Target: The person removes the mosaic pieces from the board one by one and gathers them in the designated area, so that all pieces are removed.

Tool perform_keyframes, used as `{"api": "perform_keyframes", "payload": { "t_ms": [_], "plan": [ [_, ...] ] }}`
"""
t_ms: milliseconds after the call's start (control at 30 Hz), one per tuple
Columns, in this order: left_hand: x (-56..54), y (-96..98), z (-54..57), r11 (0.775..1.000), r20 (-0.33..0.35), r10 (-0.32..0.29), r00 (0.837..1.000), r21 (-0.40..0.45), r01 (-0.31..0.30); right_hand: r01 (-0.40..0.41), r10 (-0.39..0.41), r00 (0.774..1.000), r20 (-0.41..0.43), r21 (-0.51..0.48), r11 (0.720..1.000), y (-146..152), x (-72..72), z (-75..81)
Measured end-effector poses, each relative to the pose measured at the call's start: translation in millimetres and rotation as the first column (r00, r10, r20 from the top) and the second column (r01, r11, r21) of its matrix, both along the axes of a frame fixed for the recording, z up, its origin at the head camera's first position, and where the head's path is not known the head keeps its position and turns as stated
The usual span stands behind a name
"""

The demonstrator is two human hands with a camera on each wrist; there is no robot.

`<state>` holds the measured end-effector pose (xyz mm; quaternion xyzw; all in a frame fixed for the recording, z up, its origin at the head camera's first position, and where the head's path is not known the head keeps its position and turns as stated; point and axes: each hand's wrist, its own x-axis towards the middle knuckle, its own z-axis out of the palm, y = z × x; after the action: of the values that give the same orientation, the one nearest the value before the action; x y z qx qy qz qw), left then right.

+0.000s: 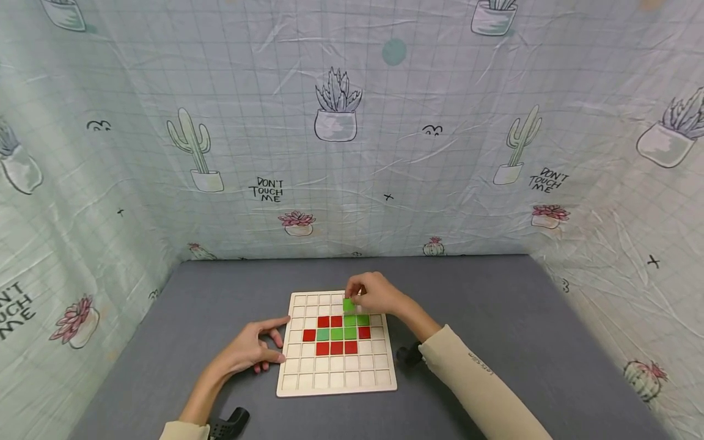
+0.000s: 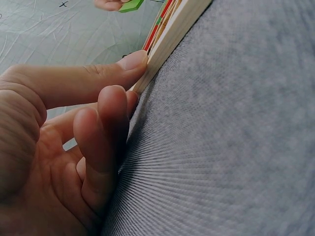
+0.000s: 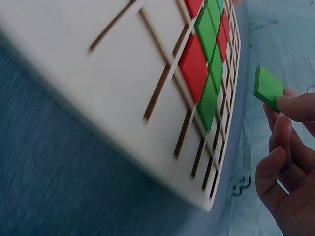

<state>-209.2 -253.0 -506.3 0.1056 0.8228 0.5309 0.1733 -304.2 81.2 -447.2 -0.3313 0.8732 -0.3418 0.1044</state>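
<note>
A square wooden grid board (image 1: 352,380) lies on the table with red and green tiles set in its middle cells. At its left edge, the thumb and index fingertip of my left hand (image 1: 250,349) touch the side; the other fingers bend loosely beneath in the left wrist view. My right hand (image 1: 378,294) is over the board's far right part, pinching a square green tile (image 3: 268,84) between thumb and fingers. In the right wrist view this tile is held up off the board. Nearest below it are two green tiles (image 1: 363,320) side by side.
Among the set tiles are several red ones (image 1: 337,348) and one teal tile (image 1: 322,334). The grey tabletop (image 1: 467,305) surrounds the board. A patterned cloth (image 1: 385,153) with plant drawings hangs behind and at both sides. Each wrist wears a black strap device (image 1: 231,423).
</note>
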Motion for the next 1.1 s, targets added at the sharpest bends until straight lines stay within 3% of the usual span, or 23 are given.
{"api": "perform_keyframes", "payload": {
  "t_ms": [633,1100],
  "plan": [
    [-0.8,-1.4,-0.5,1.0,0.014,-0.007,1.0,0.014,0.006,0.122,-0.122,0.992,-0.038,-0.006,0.993,64.5,-12.7,-3.8],
    [0.4,0.8,-0.4,1.0,0.007,-0.006,1.0,0.012,0.006,0.168,-0.168,0.984,-0.056,0.01,0.986,93.4,-20.8,-14.8]
  ]
}}
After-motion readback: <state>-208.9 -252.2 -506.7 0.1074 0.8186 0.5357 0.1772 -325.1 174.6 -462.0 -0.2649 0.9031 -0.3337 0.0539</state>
